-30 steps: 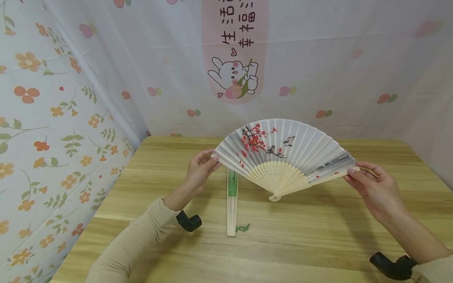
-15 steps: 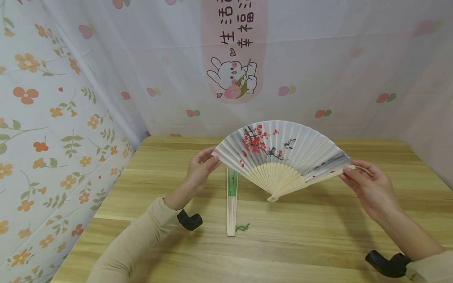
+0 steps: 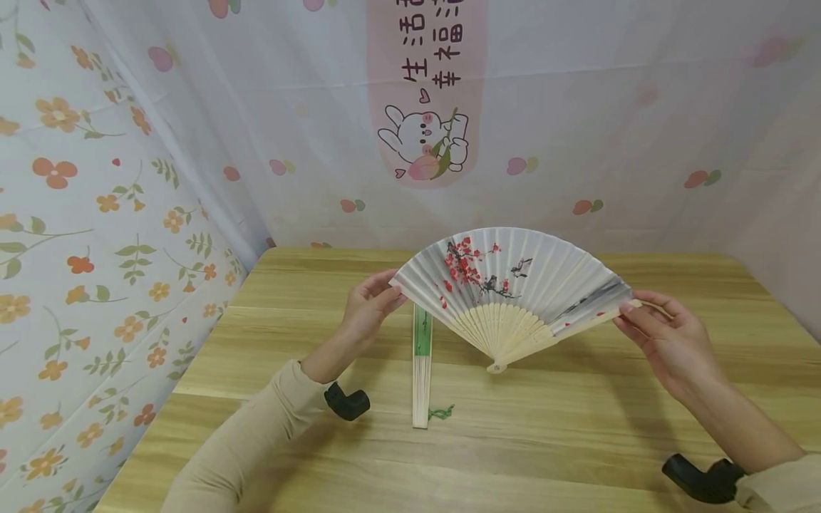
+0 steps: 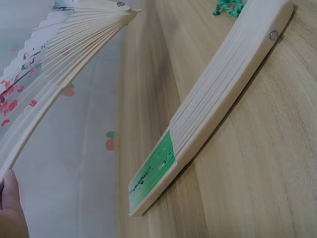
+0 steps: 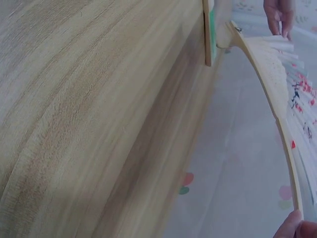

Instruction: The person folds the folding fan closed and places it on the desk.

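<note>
A white folding fan with red blossoms, dark branches and birds is spread wide above the table. My left hand pinches the outer corner on its left side. The end of the right guard stick is held between thumb and fingers of my right hand. The fan's pale ribs meet at a pivot pointing down toward me. Below and left of it lies a folded green fan, flat on the wood, with pale sticks and a green tassel. The fan in my hands hides its far end in the head view.
The wooden table ends at a printed white curtain behind it. A floral cloth hangs along the left side. Black wrist mounts stick out beneath both forearms.
The spread fan has sunk slightly, and its right end has come a little leftward with my right hand. Both hands keep their hold. The folded fan stays in place.
</note>
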`<state>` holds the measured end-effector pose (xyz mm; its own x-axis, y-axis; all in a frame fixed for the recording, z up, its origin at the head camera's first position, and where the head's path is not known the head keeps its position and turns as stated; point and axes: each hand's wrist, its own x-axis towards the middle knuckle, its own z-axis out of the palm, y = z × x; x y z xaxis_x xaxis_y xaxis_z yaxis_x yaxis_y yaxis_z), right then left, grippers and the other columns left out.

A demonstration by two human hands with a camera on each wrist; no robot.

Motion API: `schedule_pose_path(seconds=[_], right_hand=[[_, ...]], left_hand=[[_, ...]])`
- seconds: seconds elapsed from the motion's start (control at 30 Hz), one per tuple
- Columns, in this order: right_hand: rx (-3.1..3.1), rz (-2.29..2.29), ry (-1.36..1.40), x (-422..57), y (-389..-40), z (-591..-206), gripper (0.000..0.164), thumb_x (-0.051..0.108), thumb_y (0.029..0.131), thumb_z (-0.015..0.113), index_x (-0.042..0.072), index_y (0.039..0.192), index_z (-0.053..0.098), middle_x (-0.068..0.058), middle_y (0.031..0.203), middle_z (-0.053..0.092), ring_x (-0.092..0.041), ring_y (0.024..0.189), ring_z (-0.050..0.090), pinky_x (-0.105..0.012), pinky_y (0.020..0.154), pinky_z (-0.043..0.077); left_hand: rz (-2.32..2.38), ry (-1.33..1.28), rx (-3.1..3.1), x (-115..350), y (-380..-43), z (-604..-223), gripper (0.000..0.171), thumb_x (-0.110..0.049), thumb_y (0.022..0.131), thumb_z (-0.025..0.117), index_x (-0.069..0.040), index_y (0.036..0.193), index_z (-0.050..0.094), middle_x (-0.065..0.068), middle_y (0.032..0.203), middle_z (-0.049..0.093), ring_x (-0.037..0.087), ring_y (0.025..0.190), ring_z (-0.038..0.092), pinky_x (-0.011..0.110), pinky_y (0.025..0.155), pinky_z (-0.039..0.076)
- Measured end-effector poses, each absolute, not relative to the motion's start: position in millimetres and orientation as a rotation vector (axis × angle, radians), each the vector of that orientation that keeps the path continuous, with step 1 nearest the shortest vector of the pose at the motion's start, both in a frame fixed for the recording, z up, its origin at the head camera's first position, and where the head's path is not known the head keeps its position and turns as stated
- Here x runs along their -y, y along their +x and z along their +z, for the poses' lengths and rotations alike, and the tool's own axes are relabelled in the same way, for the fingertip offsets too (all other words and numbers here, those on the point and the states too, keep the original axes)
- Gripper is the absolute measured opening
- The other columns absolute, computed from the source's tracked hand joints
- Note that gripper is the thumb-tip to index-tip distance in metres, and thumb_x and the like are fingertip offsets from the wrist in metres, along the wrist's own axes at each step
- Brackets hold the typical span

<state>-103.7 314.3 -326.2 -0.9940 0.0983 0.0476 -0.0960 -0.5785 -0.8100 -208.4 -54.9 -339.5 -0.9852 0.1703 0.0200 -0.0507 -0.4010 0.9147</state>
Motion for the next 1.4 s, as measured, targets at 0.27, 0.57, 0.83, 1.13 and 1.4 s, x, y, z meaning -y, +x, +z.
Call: schedule_pose_path(seconds=[0.27, 0.57, 0.83, 1.13, 1.4], right_hand=[[1.382, 2.705, 0.021, -312.9, -102.3, -324.3, 0.023, -0.012, 0.085, 0.047, 0.002, 0.100, 0.057, -0.010, 0.087, 0.057, -0.021, 0.079, 0.062, -0.028, 0.072, 0.051], [1.415, 2.704, 0.045, -313.4, -101.4, -321.7, 0.023, -0.012, 0.085, 0.046, 0.002, 0.099, 0.057, -0.010, 0.087, 0.058, -0.021, 0.079, 0.062, -0.028, 0.072, 0.051], [1.455, 2.700, 0.068, -313.2, -101.7, -320.7, 0.023, -0.013, 0.086, 0.045, 0.002, 0.100, 0.056, -0.010, 0.088, 0.059, -0.021, 0.080, 0.062, -0.029, 0.073, 0.051], [1.510, 2.687, 0.100, -309.8, -101.9, -321.7, 0.023, -0.012, 0.086, 0.046, 0.002, 0.100, 0.058, -0.010, 0.089, 0.058, -0.021, 0.081, 0.062, -0.028, 0.074, 0.051], [1.572, 2.659, 0.121, -304.8, -102.8, -321.6, 0.022, -0.011, 0.085, 0.047, 0.003, 0.100, 0.058, -0.008, 0.090, 0.058, -0.019, 0.081, 0.062, -0.027, 0.075, 0.050]], left_hand=[[2.453, 0.243, -1.743, 52.5, -206.4, -338.2, 0.032, 0.009, 0.085, 0.049, 0.009, 0.117, 0.049, 0.007, 0.097, 0.056, 0.016, 0.089, 0.058, 0.029, 0.084, 0.046], [2.435, 0.270, -1.747, 49.5, -205.8, -337.5, 0.032, 0.010, 0.084, 0.050, 0.009, 0.116, 0.049, 0.007, 0.095, 0.056, 0.016, 0.088, 0.058, 0.029, 0.083, 0.047], [2.400, 0.295, -1.765, 46.7, -204.6, -339.9, 0.030, 0.008, 0.085, 0.051, 0.008, 0.115, 0.051, 0.007, 0.099, 0.057, 0.017, 0.090, 0.058, 0.029, 0.083, 0.047], [2.377, 0.317, -1.749, 43.0, -202.5, -337.5, 0.030, 0.007, 0.085, 0.051, 0.007, 0.115, 0.051, 0.006, 0.095, 0.056, 0.016, 0.089, 0.057, 0.028, 0.083, 0.047], [2.381, 0.289, -1.734, 38.6, -198.9, -335.0, 0.029, 0.007, 0.086, 0.051, 0.008, 0.115, 0.051, 0.005, 0.093, 0.056, 0.015, 0.087, 0.057, 0.028, 0.082, 0.047]])
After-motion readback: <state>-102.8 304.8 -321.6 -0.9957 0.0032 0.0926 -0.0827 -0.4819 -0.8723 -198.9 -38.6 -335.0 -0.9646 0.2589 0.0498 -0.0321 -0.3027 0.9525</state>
